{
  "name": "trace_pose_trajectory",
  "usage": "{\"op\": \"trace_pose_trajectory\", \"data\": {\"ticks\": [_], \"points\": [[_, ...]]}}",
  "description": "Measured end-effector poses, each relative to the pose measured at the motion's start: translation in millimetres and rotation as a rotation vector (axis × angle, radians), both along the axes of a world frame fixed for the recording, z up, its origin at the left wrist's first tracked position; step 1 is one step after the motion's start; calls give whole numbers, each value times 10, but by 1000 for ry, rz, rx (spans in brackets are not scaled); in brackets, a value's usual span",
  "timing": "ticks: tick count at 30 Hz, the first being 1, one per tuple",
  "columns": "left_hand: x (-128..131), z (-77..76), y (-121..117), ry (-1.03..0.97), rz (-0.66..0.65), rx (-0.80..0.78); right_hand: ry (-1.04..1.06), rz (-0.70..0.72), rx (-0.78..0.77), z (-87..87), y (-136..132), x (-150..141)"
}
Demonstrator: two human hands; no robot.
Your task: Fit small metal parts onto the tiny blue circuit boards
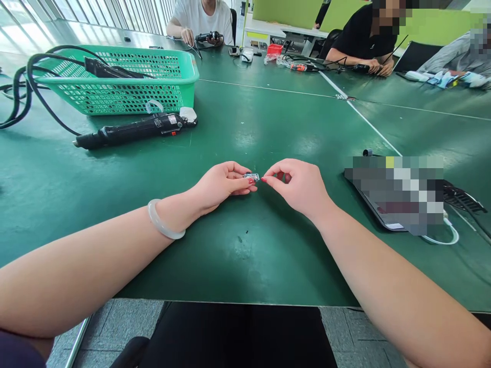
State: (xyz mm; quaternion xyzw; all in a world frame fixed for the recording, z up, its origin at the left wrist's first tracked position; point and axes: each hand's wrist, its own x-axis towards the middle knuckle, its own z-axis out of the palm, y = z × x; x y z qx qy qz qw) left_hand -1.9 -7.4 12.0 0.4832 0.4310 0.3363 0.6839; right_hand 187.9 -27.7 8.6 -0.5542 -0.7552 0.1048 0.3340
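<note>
Gripping a small clear piece (252,177) in left hand (218,186), inward from near edge of table (245,276); pinching right hand (301,184) closed beside, holding nothing visible. Could drop piece through slight hold.

I count two hands (217,186), near | one small clear piece (252,177) | one bracelet (161,223), left | one green basket (188,76), far left | one blurred device (368,204), right | three co-workers (355,38), far

The small clear piece (255,177), partly covered by the left hand (222,185), is too small to make out. Blocky blurring hides most of the dark device (391,197); the thick black cables (29,76) run off the left edge.
</note>
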Motion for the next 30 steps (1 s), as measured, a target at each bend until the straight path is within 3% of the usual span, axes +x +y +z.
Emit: {"op": "trace_pose_trajectory", "data": {"ticks": [6,12,23,30], "points": [[-1,-26,3,-22,26,17,-148,160,420,-56,-5,-35],[-6,-45,17,-24,11,29,-383,171,629,-98,26,-82],[-4,-47,20,-15,13,49,-512,117,580,-67,-21,-132],[1,-33,13,-21,11,33,-361,105,560,-83,-13,-130]]}}
